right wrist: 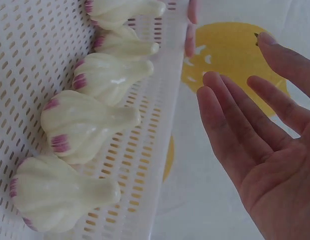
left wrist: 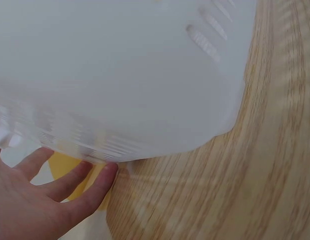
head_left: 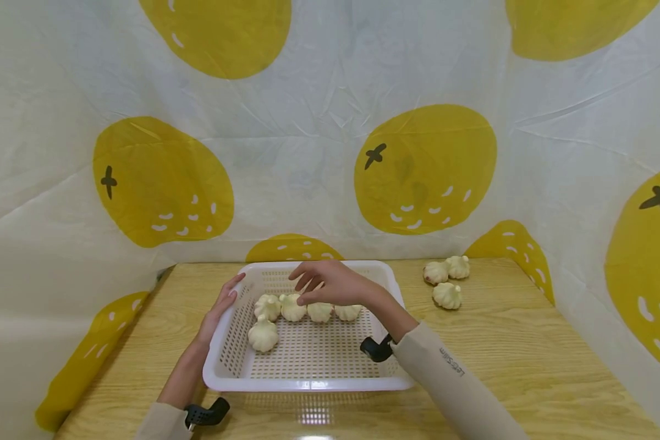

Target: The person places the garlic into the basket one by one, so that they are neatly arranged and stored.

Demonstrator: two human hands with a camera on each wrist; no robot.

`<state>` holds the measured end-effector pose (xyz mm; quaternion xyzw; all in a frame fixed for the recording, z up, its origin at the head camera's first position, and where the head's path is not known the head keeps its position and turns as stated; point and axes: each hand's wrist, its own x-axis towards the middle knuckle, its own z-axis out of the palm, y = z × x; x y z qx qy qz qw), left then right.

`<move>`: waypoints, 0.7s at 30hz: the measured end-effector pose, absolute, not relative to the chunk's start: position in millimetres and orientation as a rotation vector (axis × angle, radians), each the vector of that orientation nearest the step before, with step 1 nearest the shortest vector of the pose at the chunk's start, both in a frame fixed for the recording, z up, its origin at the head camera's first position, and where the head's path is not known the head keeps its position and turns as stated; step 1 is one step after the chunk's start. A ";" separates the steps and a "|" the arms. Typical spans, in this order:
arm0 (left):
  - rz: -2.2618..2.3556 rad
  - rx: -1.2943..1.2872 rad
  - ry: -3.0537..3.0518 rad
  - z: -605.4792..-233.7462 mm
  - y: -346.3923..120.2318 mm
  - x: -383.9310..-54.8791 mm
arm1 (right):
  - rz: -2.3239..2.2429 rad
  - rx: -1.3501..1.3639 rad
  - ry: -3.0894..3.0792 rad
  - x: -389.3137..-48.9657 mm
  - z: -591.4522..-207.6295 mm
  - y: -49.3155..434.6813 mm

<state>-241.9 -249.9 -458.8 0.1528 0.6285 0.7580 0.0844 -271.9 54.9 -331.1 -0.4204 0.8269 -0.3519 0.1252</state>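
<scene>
A white plastic basket with slotted walls stands on the table. Several garlic bulbs lie inside it, most in a row across the middle and one nearer the front left. At the basket's left side, my left hand rests with extended fingers against the outer wall; the left wrist view shows its fingertips at the basket's edge. My right hand hovers above the row of bulbs, holding nothing. In the right wrist view its fingers are spread and apart from the bulbs.
Three more garlic bulbs sit together on the wooden table, right of the basket. A white curtain printed with yellow fruit hangs behind the table and along both sides.
</scene>
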 end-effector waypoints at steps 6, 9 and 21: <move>2.241 0.458 1.897 -458.3 -249.8 -242.5 | -1.145 -1.153 2.410 -269.8 -324.1 72.3; 2.239 0.464 1.900 -457.7 -250.4 -242.3 | -1.218 -1.141 2.409 -269.2 -319.9 82.0; 2.251 0.438 1.889 -459.0 -251.3 -242.7 | -1.432 -1.141 2.449 -264.4 -319.5 123.2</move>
